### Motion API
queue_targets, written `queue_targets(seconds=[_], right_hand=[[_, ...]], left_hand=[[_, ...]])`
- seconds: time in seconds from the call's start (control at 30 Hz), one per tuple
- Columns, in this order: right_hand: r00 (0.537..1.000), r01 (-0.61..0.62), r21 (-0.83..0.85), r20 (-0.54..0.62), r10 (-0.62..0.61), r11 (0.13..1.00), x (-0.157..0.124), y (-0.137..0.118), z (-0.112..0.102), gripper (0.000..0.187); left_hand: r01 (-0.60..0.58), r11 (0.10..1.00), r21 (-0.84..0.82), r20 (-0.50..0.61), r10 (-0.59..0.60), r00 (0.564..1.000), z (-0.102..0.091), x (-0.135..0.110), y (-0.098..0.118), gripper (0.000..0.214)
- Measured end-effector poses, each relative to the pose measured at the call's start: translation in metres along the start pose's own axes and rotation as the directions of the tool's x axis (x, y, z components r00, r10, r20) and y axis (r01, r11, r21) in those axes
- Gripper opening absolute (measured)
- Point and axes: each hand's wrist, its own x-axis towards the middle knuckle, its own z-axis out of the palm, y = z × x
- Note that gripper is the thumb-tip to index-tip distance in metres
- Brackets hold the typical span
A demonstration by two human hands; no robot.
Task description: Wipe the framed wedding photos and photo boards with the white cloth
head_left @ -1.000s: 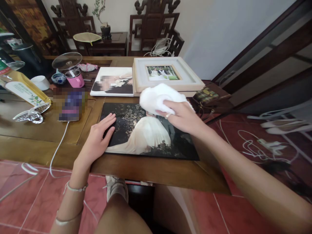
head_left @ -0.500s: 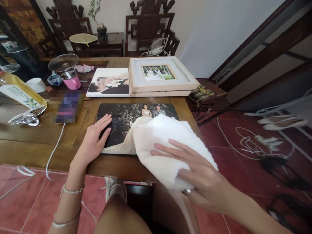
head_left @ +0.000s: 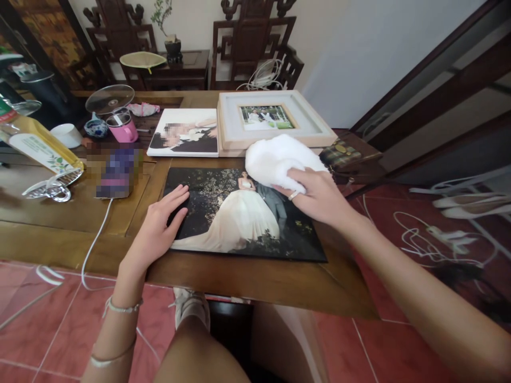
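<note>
A large dark photo print (head_left: 223,213) of a couple lies flat on the wooden table (head_left: 255,279) near its front edge. My left hand (head_left: 162,223) rests flat on the print's left edge, fingers stretched out. My right hand (head_left: 315,197) is closed on a bunched white cloth (head_left: 275,159) and presses it on the print's upper right corner.
Behind the print lie a second photo print (head_left: 183,133) and a pale framed picture (head_left: 271,119). A pink mug (head_left: 123,126), a glass lid (head_left: 109,98) and a white bowl (head_left: 66,134) stand at the left. A white cable (head_left: 96,239) hangs over the table edge. Carved chairs stand behind.
My right hand has swept the cloth from the print's top, down to its near right corner, and back up to the upper right. The left hand has stayed in place.
</note>
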Motion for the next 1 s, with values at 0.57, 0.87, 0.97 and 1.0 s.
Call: queue_targets(seconds=[0.57,0.87,0.97,1.0], right_hand=[[0.928,0.372,0.175,-0.031,-0.372,0.912,-0.110,-0.055,-0.011,0.021],[0.986,0.136,-0.010,-0.095,-0.136,0.991,-0.009,0.008,0.007,0.026],[0.983,0.137,-0.044,-0.121,-0.141,0.990,-0.012,-0.002,0.011,0.019],[0.978,0.156,-0.058,-0.128,-0.162,0.986,-0.020,-0.009,0.011,0.015]], left_hand=[[0.011,1.000,0.021,0.036,-0.011,0.999,-0.001,0.001,0.000,0.043],[0.016,1.000,0.002,0.019,-0.016,1.000,0.000,0.000,0.000,0.041],[0.024,1.000,-0.019,0.002,-0.024,1.000,0.000,-0.001,0.000,0.041],[0.026,0.999,-0.026,-0.002,-0.026,1.000,0.000,0.000,0.000,0.041]])
